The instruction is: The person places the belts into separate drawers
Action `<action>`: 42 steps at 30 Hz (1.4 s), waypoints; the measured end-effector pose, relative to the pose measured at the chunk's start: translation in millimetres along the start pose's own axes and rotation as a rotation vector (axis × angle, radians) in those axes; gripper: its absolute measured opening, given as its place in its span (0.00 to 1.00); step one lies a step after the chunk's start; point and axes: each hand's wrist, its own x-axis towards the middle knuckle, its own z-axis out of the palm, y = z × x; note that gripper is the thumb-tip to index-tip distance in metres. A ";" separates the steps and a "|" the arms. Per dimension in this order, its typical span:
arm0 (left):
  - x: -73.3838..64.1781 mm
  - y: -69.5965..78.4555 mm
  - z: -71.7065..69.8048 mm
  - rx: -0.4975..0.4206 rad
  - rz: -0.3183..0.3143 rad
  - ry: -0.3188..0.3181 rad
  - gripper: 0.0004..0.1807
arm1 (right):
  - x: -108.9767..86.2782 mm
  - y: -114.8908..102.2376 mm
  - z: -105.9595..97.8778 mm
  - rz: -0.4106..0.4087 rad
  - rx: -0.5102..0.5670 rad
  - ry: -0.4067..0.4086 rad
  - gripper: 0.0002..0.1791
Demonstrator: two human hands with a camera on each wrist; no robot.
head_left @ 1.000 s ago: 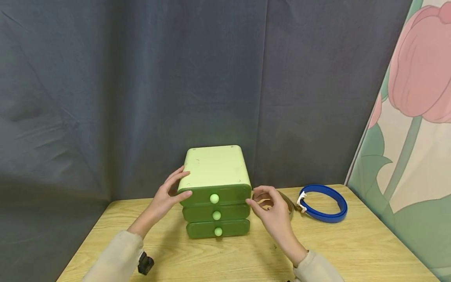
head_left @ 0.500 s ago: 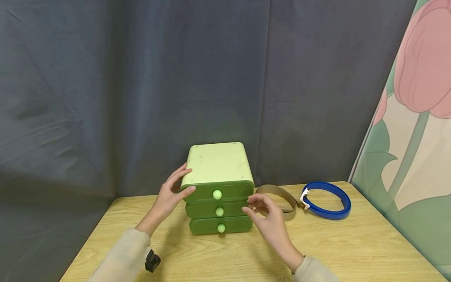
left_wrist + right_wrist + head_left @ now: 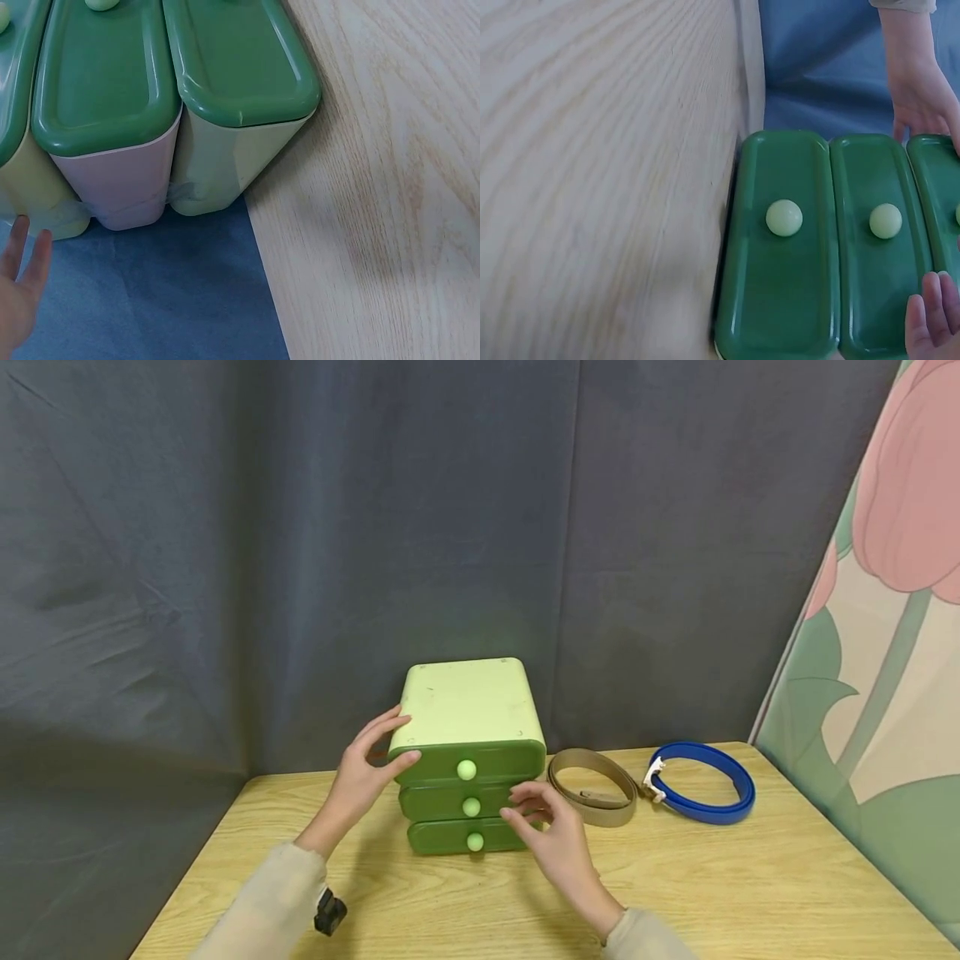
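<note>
A small chest of drawers [image 3: 465, 702] has a pale green top and three dark green fronts with round light green knobs. My left hand [image 3: 360, 781] rests at its upper left corner, thumb on the top drawer front [image 3: 502, 762] and fingers spread along the side and top edge. The left wrist view shows fingers [image 3: 36, 262] straight beside the chest's side. My right hand [image 3: 555, 839] hovers by the right ends of the middle and lower drawer fronts, fingers loosely bent and nothing held. In the right wrist view, its fingertips [image 3: 934, 304] are near the middle drawer front [image 3: 877, 292].
A coiled brown belt [image 3: 609, 817] lies right of the chest. Farther right is a coiled blue belt [image 3: 705, 815] with a pale buckle. All stand on a wooden table [image 3: 712, 885], with a dark curtain [image 3: 420, 527] behind and a tulip-patterned panel [image 3: 900, 710] at right.
My right hand has moved down and left from the top drawer's right end, uncovering the brown belt. The left hand keeps its place on the chest. The head view has shifted slightly.
</note>
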 end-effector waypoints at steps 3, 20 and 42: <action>-0.4 1.3 1.7 -0.001 -0.001 -0.001 0.29 | -1.8 2.6 4.2 0.014 0.018 0.004 0.15; 0.4 1.1 5.7 0.009 0.010 0.023 0.28 | -8.6 11.7 31.4 0.092 0.031 -0.001 0.15; -2.2 2.1 7.1 0.021 -0.002 0.042 0.28 | -8.6 18.9 45.9 0.108 0.027 -0.038 0.15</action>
